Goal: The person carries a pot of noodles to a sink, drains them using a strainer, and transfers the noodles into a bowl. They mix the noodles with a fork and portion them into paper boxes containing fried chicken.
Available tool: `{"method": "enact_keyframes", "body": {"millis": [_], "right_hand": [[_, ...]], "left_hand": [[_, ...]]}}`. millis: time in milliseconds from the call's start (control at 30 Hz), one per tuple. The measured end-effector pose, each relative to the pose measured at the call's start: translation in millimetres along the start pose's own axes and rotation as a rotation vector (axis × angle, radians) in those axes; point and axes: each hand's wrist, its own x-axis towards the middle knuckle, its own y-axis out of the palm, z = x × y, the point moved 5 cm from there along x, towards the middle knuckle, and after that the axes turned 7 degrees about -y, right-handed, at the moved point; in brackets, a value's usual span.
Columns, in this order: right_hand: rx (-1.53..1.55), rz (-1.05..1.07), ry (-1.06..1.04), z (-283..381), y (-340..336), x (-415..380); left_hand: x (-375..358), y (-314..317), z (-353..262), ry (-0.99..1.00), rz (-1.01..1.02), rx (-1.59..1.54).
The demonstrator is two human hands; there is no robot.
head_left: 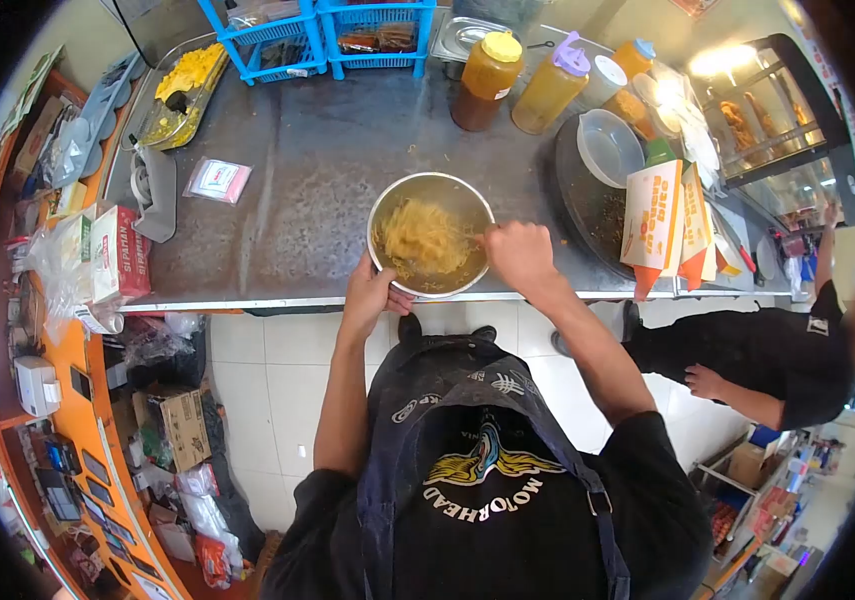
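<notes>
A round metal bowl (377, 262) stands at the front edge of the steel counter, with yellow noodle-like food (421, 236) inside, blurred by motion. My left hand (377, 292) grips the bowl's rim at its lower left, fingers under the side. On the right rim, my right hand (520, 252) is closed in a fist; whatever it holds is too blurred or hidden to make out. A small plastic packet (218, 180) lies on the counter left of the bowl.
Sauce bottles (487, 80) and blue baskets (377, 40) line the back. A dark round pan with a clear tub (609, 148) and printed cartons (653, 215) stand right. A tray of yellow food (187, 85) is back left. Another person (757, 350) stands at the right.
</notes>
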Motion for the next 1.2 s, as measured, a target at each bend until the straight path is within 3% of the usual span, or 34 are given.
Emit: {"method": "enact_keyframes", "body": {"millis": [67,167,233,333,367,433,467,533,633,700,800,867,1000,1133,1200], "right_hand": [[-0.156,0.092,-0.021,1,-8,0],[-0.327,-0.032,-0.002,-4,-94,3],[-0.343,0.016,0.050,-3,-120,3],[-0.174,0.038,-0.039,17,-78,4],[-0.111,0.154,-0.092,25,-45,4],[-0.134,0.224,-0.036,14,1,-1],[-0.128,0.224,-0.022,9,-10,-6],[-0.168,0.107,0.204,-17,-51,-23],[-0.076,0.291,0.153,-16,-40,-36],[0.155,0.226,0.111,2,-8,-44],[0.304,0.102,0.279,-5,4,-73],[0.740,0.023,0.373,-14,14,-97],[0.832,-0.202,0.311,-39,12,-134],[0.923,-0.187,0.261,-63,6,-154],[0.754,-0.269,0.221,-71,17,-154]], "left_hand": [[-5,3,4,-0.064,-0.032,0.037],[-5,9,9,-0.105,-0.042,0.022],[4,9,16,-0.107,-0.012,-0.004],[7,15,23,-0.058,-0.003,-0.083],[6,17,22,-0.001,-0.028,-0.127],[1,23,24,0.043,-0.075,-0.123],[-4,20,23,0.085,-0.135,-0.119],[-11,19,21,0.057,-0.142,-0.092],[-30,23,15,0.047,-0.068,0.006],[-35,32,12,0.042,0.016,0.079],[-53,48,13,0.029,-0.008,0.152],[-58,59,22,0.035,0.003,0.150],[-55,81,45,0.011,-0.042,0.090],[-37,105,81,0.028,-0.118,-0.056],[-24,114,91,0.050,-0.108,-0.045]]}}
